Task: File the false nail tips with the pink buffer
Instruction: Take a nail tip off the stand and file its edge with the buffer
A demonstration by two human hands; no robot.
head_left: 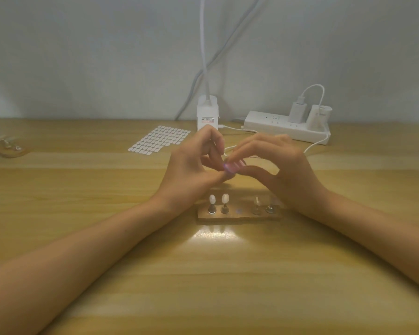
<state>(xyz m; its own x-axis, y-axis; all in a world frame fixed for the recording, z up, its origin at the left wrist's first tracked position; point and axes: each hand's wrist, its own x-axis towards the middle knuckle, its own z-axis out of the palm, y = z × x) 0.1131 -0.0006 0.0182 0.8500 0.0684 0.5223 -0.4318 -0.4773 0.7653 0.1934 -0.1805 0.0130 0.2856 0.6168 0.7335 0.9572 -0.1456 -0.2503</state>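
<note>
Stand (pixel 240 216) nearest: four false nail tips (pixel 225 198) seated, middle slot empty. Above it, right hand (pixel 283 170) fingers pinch pink buffer (pixel 236 166); left hand (pixel 191 168) apparently pinches the fifth tip. Filing underway, finished count unclear.

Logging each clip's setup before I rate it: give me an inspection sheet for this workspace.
Surface: wooden table, lamp glare near the front edge.
Job's things: wooden stand holds two white nail tips and two clearer ones, middle slot empty; pink buffer between the hands, blurred.
Clutter: sticker sheet; second stand far left.
Fingers: right hand pinches the buffer; left hand pinches a small item against it, likely a tip.
Cables: white cable from the power strip runs behind the hands.
Surroundings: pale wall, lamp base.
</note>
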